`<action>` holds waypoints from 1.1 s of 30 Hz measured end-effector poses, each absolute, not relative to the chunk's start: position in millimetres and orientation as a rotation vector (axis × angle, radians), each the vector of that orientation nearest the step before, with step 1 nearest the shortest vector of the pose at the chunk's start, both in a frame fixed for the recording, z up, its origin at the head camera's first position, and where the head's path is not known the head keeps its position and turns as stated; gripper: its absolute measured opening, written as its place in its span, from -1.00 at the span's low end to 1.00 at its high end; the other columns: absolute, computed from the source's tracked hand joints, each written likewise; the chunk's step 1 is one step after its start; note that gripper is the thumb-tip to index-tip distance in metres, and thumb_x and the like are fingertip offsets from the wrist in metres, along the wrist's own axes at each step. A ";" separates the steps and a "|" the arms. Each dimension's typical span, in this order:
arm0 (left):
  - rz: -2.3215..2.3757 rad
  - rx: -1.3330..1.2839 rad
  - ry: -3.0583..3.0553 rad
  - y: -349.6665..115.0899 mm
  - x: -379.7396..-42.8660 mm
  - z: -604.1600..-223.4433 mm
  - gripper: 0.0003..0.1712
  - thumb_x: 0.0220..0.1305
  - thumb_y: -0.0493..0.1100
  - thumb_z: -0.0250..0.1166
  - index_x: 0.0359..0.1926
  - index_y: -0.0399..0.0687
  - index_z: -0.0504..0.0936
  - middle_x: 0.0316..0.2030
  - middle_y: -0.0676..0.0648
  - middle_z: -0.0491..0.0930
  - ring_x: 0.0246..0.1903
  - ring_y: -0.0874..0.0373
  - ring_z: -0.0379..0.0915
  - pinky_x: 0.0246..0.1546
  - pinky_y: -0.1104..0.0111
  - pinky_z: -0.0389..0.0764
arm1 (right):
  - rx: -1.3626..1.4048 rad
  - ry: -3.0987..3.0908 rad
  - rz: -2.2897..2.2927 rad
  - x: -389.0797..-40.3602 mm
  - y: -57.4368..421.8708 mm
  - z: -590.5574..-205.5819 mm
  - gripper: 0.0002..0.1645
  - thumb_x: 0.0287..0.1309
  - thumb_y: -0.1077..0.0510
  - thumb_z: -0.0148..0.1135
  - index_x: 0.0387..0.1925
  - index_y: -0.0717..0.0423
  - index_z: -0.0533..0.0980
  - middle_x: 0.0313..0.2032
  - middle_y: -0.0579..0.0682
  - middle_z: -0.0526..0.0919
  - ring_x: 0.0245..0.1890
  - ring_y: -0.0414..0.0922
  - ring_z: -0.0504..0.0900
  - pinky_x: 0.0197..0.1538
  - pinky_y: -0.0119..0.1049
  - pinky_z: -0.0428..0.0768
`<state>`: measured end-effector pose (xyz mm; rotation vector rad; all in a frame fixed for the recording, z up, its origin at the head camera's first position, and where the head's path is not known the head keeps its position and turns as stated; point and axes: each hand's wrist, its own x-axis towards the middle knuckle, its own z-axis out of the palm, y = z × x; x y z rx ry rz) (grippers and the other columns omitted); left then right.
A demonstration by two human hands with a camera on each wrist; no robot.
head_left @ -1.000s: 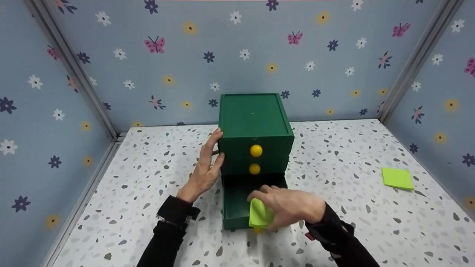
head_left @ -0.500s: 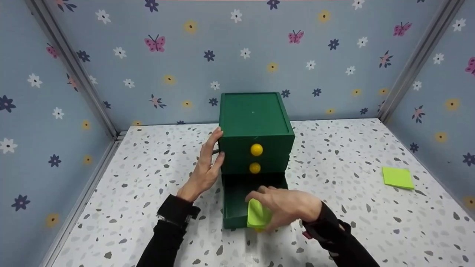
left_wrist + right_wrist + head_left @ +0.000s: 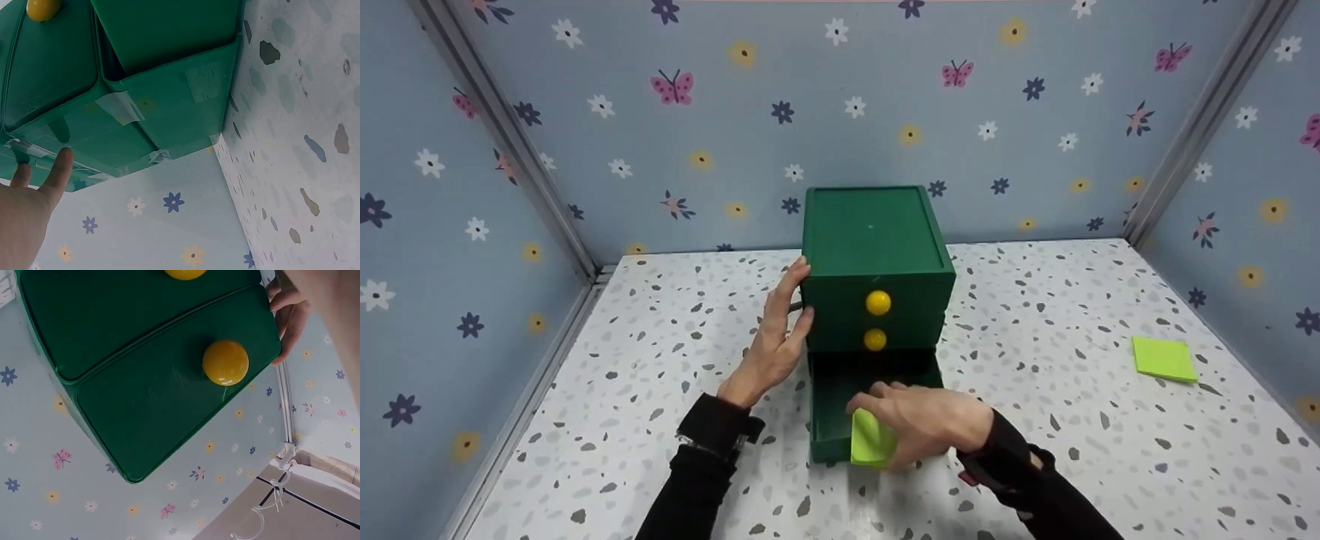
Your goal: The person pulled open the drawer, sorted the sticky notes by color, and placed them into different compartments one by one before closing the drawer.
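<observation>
A green drawer cabinet [image 3: 877,232] with yellow knobs stands at the middle of the table, its bottom drawer [image 3: 831,450] pulled out. Against the cabinet's left side rests my left hand [image 3: 769,349], fingers extended; the left wrist view shows its fingertips [image 3: 64,157] right at the taped side wall. My right hand [image 3: 930,424] pinches a lime-green sticky note pad [image 3: 870,441] over the front of the drawer, and covers much of the drawer's right part. In the right wrist view the upper drawer fronts and a yellow knob [image 3: 225,363] fill most of the picture; the pad is out of sight there.
A second lime-green sticky note pad [image 3: 1164,359] lies on the speckled table [image 3: 1072,442] at the right. Flower-patterned walls [image 3: 855,142] enclose the table at the back and both sides, with metal corner posts [image 3: 1207,112].
My right hand has shifted a little left with the sticky note pad, along the drawer's front edge. The left hand and the cabinet have stayed where they were.
</observation>
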<state>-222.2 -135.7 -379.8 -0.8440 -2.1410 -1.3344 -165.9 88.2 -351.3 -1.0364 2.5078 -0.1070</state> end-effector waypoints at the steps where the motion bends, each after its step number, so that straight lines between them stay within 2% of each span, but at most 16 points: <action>1: -1.332 -0.842 -2.143 -135.4 -221.5 -378.8 -0.42 0.39 -0.41 -0.05 0.39 -0.30 0.07 0.45 -0.24 -0.02 0.47 0.03 -0.15 0.28 0.13 0.28 | -1.039 2.503 -0.103 -166.4 87.2 -352.5 -0.15 -0.14 -0.10 0.43 0.22 -0.29 0.26 -0.04 -0.09 0.44 -0.14 -0.18 0.45 -0.14 -0.27 0.53; 6: -1.350 -0.846 -2.158 -135.3 -220.9 -376.7 -0.43 0.40 -0.41 -0.07 0.39 -0.29 0.06 0.45 -0.24 -0.04 0.46 0.03 -0.15 0.26 0.12 0.28 | -1.051 2.492 -0.113 -169.3 85.9 -355.6 -0.13 -0.18 -0.05 0.45 0.22 -0.30 0.26 -0.05 -0.10 0.44 -0.16 -0.19 0.45 -0.14 -0.30 0.52; 12: -1.372 -0.858 -2.140 -134.7 -224.2 -376.3 -0.43 0.40 -0.40 -0.08 0.39 -0.27 0.06 0.46 -0.22 -0.06 0.46 0.05 -0.14 0.24 0.09 0.30 | -1.058 2.500 -0.155 -175.1 88.1 -356.6 -0.13 -0.17 -0.12 0.45 0.22 -0.28 0.27 -0.06 -0.12 0.45 -0.16 -0.20 0.44 -0.16 -0.34 0.49; 21: -1.358 -0.868 -2.120 -135.4 -224.9 -377.5 -0.44 0.39 -0.42 -0.07 0.38 -0.32 0.07 0.45 -0.24 -0.05 0.46 0.07 -0.14 0.24 0.17 0.31 | -0.955 2.488 -0.206 -188.9 89.4 -360.5 -0.13 -0.18 -0.07 0.46 0.23 -0.28 0.29 -0.06 -0.12 0.49 -0.15 -0.19 0.43 -0.09 -0.27 0.47; 33: -1.372 -0.878 -2.102 -135.1 -223.9 -380.8 -0.43 0.38 -0.44 -0.07 0.38 -0.35 0.06 0.45 -0.25 -0.05 0.47 0.06 -0.15 0.24 0.12 0.31 | -0.907 2.518 -0.216 -197.6 92.9 -366.4 -0.17 -0.11 0.00 0.38 0.26 -0.22 0.28 -0.06 -0.07 0.50 -0.14 -0.16 0.44 -0.08 -0.23 0.49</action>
